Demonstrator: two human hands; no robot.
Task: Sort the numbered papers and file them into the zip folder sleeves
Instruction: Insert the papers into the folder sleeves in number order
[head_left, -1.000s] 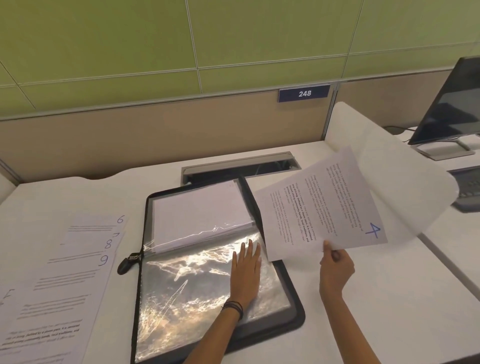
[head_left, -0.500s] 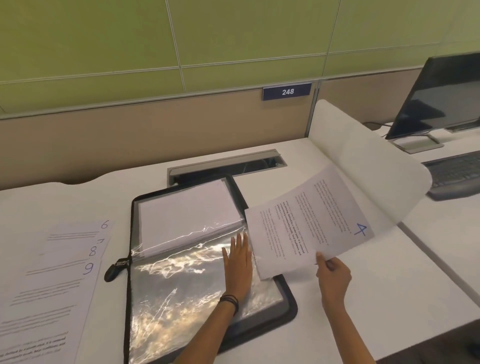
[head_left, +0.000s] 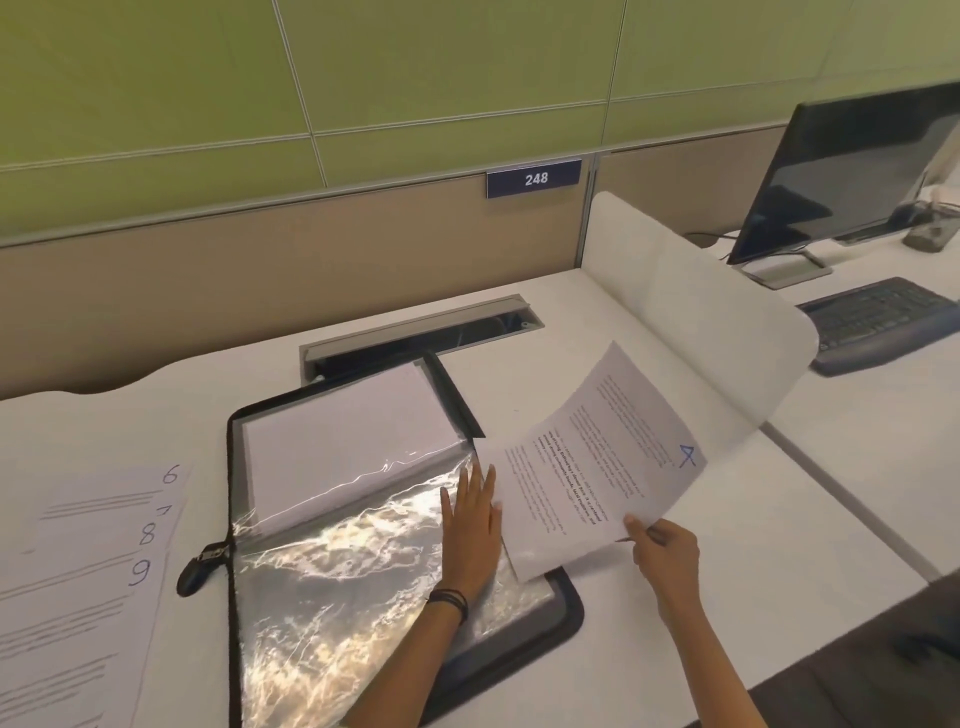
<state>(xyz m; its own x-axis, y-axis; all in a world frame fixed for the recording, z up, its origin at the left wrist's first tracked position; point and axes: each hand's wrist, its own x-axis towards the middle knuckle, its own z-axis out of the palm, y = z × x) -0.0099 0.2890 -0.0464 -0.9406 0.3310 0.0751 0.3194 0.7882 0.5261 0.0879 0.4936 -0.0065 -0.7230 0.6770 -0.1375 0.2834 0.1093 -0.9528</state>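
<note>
right hand (head_left: 662, 551) pinches sheet 4 (head_left: 597, 462) at its near edge, thumb on top, the other fingers curled beneath. the sheet is held clear of the desk (head_left: 727, 597), bowed, its left edge hanging over the right side of the zip folder (head_left: 569, 608).

left hand (head_left: 470, 525) lies flat, fingers straight and close together, pressing on the clear sleeve (head_left: 337, 571) near its right edge.

the sleeve under the palm looks empty, though glare hides much of it. beyond the fingertips, filed sheets (head_left: 348, 441) sit behind plastic in the folder's far half; no numbers readable there. the folder lies open on the desk, zipper pull (head_left: 200, 566) at its left edge.

well to the left, a fanned stack (head_left: 104, 519) shows 6, 7, 8, 9 in order. no 5 in sight.

progress, as judged: sorting seems done and the first few sheets filed. sheet 4 is in hand, not yet in a sleeve. the rest of the stack is left, so under halfway.
</note>
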